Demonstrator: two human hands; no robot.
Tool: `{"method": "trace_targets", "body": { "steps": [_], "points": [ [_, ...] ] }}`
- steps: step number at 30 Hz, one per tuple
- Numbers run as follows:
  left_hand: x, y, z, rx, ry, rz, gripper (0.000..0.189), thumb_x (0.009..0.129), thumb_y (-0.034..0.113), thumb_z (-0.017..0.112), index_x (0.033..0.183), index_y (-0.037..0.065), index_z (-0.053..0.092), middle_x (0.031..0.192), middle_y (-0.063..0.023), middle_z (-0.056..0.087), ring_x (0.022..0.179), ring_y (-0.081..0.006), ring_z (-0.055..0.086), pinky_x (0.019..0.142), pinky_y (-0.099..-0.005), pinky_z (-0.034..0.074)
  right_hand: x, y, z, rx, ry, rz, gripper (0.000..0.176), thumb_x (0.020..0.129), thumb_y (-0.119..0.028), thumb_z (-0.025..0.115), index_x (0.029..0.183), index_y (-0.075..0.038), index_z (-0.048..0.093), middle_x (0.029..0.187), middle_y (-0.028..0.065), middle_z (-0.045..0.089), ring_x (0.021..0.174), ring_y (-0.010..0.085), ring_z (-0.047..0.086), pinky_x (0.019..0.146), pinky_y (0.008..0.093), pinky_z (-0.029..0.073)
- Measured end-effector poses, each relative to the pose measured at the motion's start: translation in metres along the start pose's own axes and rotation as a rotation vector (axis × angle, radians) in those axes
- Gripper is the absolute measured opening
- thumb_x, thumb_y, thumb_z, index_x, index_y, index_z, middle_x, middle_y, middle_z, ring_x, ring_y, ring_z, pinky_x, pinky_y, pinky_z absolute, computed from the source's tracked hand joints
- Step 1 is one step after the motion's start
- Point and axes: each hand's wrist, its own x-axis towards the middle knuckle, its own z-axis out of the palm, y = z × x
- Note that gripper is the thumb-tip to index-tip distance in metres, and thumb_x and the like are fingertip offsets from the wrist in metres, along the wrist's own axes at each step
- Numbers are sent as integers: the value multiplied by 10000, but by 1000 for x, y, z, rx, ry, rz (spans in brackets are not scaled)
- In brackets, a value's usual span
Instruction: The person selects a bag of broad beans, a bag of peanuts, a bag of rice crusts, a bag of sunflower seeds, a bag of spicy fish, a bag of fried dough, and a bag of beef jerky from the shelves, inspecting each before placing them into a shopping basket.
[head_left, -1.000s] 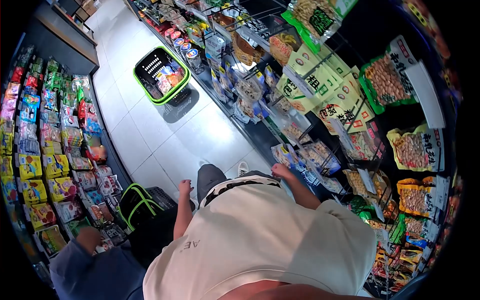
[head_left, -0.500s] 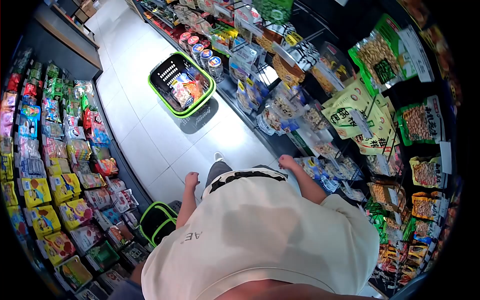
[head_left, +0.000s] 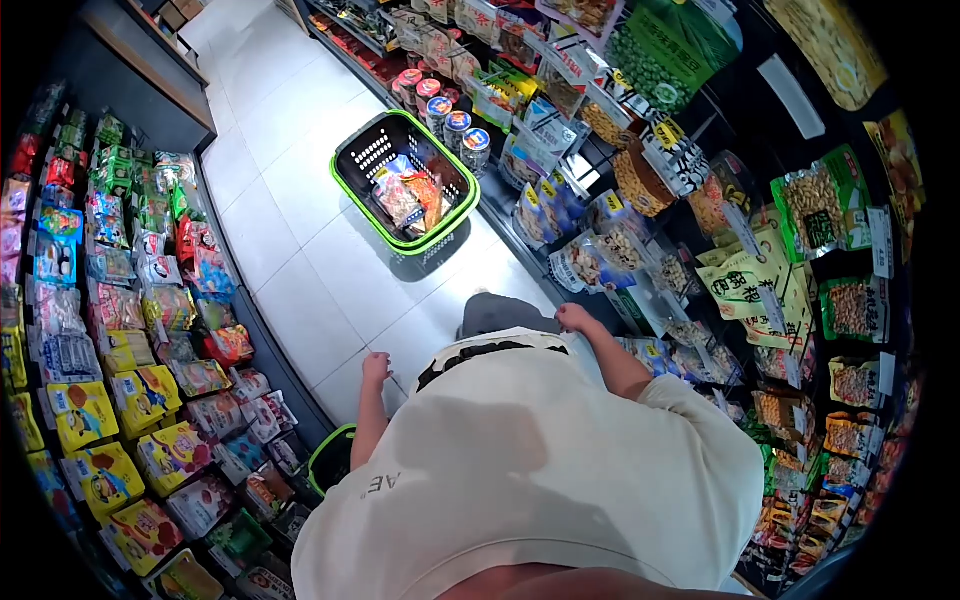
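My left hand hangs beside my body over the floor, its fingers curled in with nothing visible in them. On the other side, my right hand is loosely closed near the lower shelf edge, also holding nothing I can see. Ahead of both hands, apart from them, a black shopping basket with a bright green rim is on the aisle floor. Inside it lie packaged snacks in clear and orange-red wrapping. Closest to my right hand are bagged snacks on the low rack.
Shelves of colourful snack packets line the left side. Nut and bean bags hang on the right rack. Lidded cups stand along the shelf beyond the basket. Another green-rimmed basket is partly hidden by my left arm.
The basket appears lower and farther right in view as I move forward. A bent leg now shows in front of my shirt. Both hands stay low at my sides.
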Motion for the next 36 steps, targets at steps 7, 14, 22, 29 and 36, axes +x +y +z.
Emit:
{"method": "trace_targets", "body": {
  "steps": [7,14,22,29,36],
  "points": [
    [5,-21,-27,-152,-48,-131,263,799,181,466,964,19,592,840,-69,564,802,-157,545,571,-310,520,60,-62,8,-196,-111,-53,219,802,-157,466,836,8,606,751,102,654,608,180,638,539,308,516],
    [40,32,-87,-240,-45,5,255,796,197,469,967,44,578,832,-65,547,723,-147,497,656,-343,519,134,-160,13,-350,-175,-88,246,786,-140,446,855,25,616,744,110,659,638,186,653,545,318,532],
    [119,139,-203,-234,31,-3,265,827,158,434,1000,3,562,857,-88,561,682,-142,486,694,-366,521,214,-318,52,-207,-181,-181,253,792,-142,430,817,22,621,730,119,654,580,186,640,509,307,517],
    [177,183,-266,-456,76,-41,254,816,109,420,1011,-1,540,820,-79,556,589,-105,434,685,-355,534,224,-426,49,-203,6,-369,259,735,-201,475,810,-23,647,692,130,645,664,251,644,664,355,502],
    [265,265,-294,-210,-49,-97,254,784,84,446,993,-1,562,863,-96,541,721,-161,469,739,-370,525,234,-427,51,-168,155,-264,273,771,-242,487,825,-21,637,665,110,632,585,206,629,581,333,507]
  ]
}}
